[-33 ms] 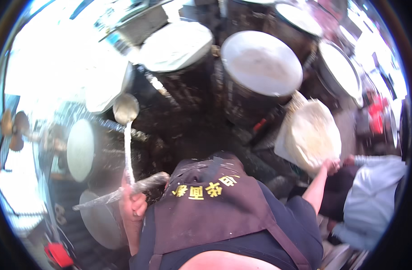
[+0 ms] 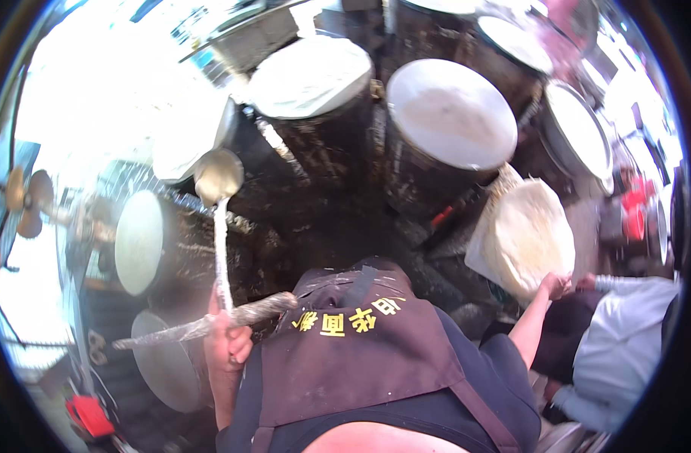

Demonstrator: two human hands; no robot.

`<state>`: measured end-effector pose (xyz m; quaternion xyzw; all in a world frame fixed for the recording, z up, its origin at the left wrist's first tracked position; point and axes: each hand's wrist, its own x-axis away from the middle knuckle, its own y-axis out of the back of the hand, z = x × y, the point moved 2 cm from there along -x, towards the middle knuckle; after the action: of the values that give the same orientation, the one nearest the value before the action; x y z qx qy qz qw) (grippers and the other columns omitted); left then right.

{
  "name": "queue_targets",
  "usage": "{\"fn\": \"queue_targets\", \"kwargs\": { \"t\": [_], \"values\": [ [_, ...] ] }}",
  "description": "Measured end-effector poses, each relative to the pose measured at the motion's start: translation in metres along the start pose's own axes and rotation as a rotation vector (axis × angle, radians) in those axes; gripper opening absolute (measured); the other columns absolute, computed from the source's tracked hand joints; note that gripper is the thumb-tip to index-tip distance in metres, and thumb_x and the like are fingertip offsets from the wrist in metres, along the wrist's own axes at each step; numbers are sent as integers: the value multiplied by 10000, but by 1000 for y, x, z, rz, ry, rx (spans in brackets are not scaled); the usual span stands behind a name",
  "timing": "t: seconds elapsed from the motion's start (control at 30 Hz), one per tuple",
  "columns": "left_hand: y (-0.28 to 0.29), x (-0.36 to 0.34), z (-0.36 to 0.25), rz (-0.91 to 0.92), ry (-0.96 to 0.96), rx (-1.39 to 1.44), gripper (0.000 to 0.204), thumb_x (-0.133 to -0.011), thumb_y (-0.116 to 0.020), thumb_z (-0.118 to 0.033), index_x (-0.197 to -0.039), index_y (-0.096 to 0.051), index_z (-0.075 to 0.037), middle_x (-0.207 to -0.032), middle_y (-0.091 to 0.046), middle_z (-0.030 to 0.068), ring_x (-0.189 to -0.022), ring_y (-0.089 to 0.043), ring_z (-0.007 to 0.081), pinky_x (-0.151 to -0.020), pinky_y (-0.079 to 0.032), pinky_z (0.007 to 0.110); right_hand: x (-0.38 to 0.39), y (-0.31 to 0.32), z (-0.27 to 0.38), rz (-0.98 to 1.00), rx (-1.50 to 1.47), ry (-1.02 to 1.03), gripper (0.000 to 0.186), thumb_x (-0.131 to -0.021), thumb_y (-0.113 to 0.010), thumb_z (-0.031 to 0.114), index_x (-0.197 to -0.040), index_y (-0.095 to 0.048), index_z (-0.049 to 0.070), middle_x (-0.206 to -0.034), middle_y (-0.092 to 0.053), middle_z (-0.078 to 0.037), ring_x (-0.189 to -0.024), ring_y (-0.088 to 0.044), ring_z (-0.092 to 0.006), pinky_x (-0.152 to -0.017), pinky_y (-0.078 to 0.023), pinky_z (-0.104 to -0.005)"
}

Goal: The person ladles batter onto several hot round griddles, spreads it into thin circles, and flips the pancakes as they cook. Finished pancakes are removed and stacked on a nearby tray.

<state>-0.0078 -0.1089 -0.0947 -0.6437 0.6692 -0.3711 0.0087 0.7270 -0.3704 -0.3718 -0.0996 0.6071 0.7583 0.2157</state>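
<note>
Closed fingers of my left hand (image 2: 231, 343) grip the long pale handle of a ladle (image 2: 219, 177), its round bowl pointing away from me. A whitish-coated wooden stick (image 2: 187, 330) lies crosswise in the same hand. Out to the right, my right hand (image 2: 557, 285) is closed on the near edge of a big pale sack-like bundle (image 2: 532, 234). I cannot make out whether its cream-coloured top is cloth or contents. Another person's hand (image 2: 585, 281) is right beside mine, near that edge.
Several dark drums stand ahead, among them a white-topped drum (image 2: 315, 79) and a drum with greyish-white contents (image 2: 453, 117). More pale-topped drums (image 2: 140, 243) stand at left. A co-worker's light sleeve (image 2: 625, 332) is at right. A fan (image 2: 30, 200) shows far left.
The view has shifted slightly, so the drums and ladle sit a little further right and lower. Both hands keep their grips.
</note>
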Motion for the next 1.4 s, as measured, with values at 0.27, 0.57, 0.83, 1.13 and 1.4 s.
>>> {"fn": "queue_targets", "kwargs": {
  "t": [0.27,0.57,0.83,1.13,1.4],
  "values": [
    [54,25,-2,-89,141,236,561,-965,-450,-146,-1481,-247,-240,-709,-433,33,-404,-357,63,-291,-348,202,191,133,318,262,-816,1040,379,-766,-649,17,-1143,-616,40,-1131,-638,-118,-1095,-561,-300,-980,-423,-385],
    [59,32,-13,-164,36,364,576,-964,-435,-137,-1490,-216,-221,-679,-422,40,-388,-356,72,-279,-330,206,386,198,531,214,-951,1695,399,-819,-500,49,-1198,-610,105,-1299,-520,-108,-1245,-457,-300,-1030,-355,-420],
    [37,13,-22,-345,-26,385,559,-978,-451,-203,-1486,-221,-240,-697,-425,32,-403,-323,63,-290,-315,194,414,160,669,153,-852,1862,183,-834,-520,143,-932,-674,132,-1297,-538,-90,-1279,-425,-299,-1083,-305,-463],
    [6,-26,-25,-352,-39,525,466,-1020,-355,-202,-1464,-258,-305,-683,-414,0,-408,-330,52,-286,-303,180,359,214,785,351,-957,1945,105,-824,-625,167,-792,-597,71,-824,-622,-117,-856,-597,-307,-794,-467,-428],
    [1,-39,-21,-339,-21,609,426,-1045,-323,-257,-1464,-277,-323,-682,-405,5,-425,-319,68,-302,-294,195,316,312,752,359,-1160,1719,102,-888,-592,173,-868,-612,76,-864,-661,-91,-844,-651,-266,-733,-510,-399]
  ]
}}
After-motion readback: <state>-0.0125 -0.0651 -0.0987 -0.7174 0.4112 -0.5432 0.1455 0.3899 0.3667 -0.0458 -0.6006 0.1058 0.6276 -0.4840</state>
